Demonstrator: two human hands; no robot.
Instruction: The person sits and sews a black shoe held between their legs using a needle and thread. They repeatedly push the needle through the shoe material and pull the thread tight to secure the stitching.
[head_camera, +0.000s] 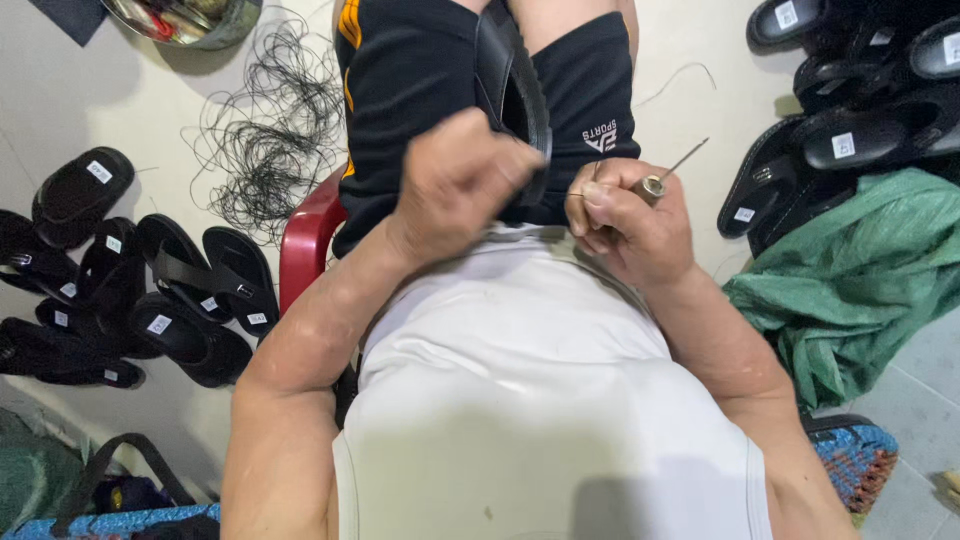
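White shirt (520, 380) is nearest. Left hand (455, 185) is clamped on 1 black sandal (515, 80) between the knees; right hand (630, 225) pinches 1 awl (665, 178). About 8 sandals (150, 290) lie left.

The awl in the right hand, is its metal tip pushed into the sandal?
No, the awl tip points free in the air, away from the black sandal.

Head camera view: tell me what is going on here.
A seated person grips a black sandal held upright between the thighs. The left hand is closed on its near end. The right hand pinches a thin awl, its metal point aimed away from the sandal. A tangle of black thread lies on the floor to the left. Black sandals are heaped on the left and the right, beside a green sack.
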